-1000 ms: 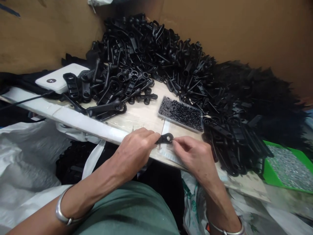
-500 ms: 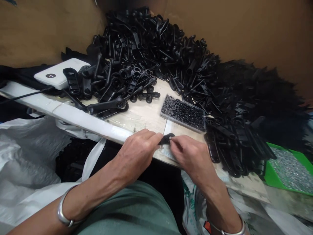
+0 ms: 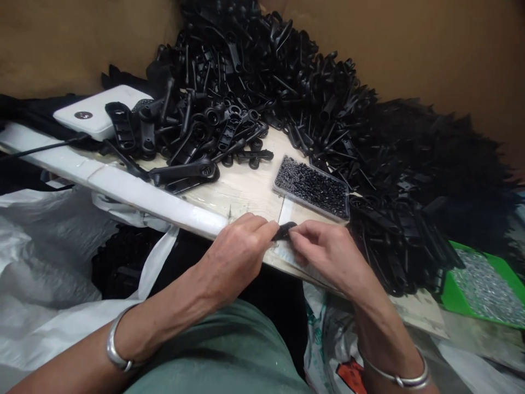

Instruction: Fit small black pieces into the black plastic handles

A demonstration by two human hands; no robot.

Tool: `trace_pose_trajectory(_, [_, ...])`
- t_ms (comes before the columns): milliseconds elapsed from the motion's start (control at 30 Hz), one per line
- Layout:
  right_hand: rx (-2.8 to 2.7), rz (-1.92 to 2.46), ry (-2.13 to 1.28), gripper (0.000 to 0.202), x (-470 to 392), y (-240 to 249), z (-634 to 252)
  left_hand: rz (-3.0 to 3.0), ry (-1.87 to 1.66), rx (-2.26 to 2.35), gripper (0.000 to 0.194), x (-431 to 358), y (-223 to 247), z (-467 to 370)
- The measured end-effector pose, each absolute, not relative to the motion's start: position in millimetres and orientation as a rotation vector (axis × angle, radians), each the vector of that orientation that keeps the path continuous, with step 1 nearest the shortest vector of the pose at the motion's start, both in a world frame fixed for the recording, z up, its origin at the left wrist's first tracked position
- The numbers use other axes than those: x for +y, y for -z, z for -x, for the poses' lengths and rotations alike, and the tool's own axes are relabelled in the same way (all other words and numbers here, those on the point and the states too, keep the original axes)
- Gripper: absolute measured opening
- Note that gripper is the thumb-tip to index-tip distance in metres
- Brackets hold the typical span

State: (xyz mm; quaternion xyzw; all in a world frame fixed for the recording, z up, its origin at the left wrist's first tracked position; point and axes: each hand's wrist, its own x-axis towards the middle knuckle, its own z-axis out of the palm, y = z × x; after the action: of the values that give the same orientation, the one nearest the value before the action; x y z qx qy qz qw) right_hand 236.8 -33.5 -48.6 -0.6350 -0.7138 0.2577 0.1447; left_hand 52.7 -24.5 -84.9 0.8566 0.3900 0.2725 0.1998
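My left hand [image 3: 241, 257] is closed around a black plastic handle-like part [image 3: 284, 231], whose far end sticks out past the fingers over the table edge. At that end my right hand [image 3: 328, 249] is in a pinch, thumb and forefinger touching the part. Whatever sits between those fingertips is too small to make out. Just beyond the hands lies a clear plastic box [image 3: 276, 189] full of tiny black pieces [image 3: 315, 189]. More black parts [image 3: 381, 235] of a similar long shape lie to the right of my right hand.
A large heap of black plastic parts [image 3: 254, 71] covers the back of the table [image 3: 246, 191]. At left stands a white power bank [image 3: 100, 106] with a cable [image 3: 45, 146]. A green tray [image 3: 455, 290] of small metal pieces is at far right. White sacks [image 3: 41, 262] hang below the edge.
My right hand has turned slightly and its fingertips remain at the end of the black part. My left hand keeps its hold. The whole view has shifted a little.
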Motion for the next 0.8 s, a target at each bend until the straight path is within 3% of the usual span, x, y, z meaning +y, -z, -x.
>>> trace_pose_trajectory(200, [-2.064,1.909,-0.793,0.023,-31.0,44.5,-233.4,-2.376,-0.78,1.051,0.024,-24.7,86.3,-50.9])
trace_pose_trajectory(800, [-2.665,1.944,0.334,0.022,-39.3,43.9,-201.7,-2.386,-0.83,1.014,0.015,-22.9,90.6,-50.4])
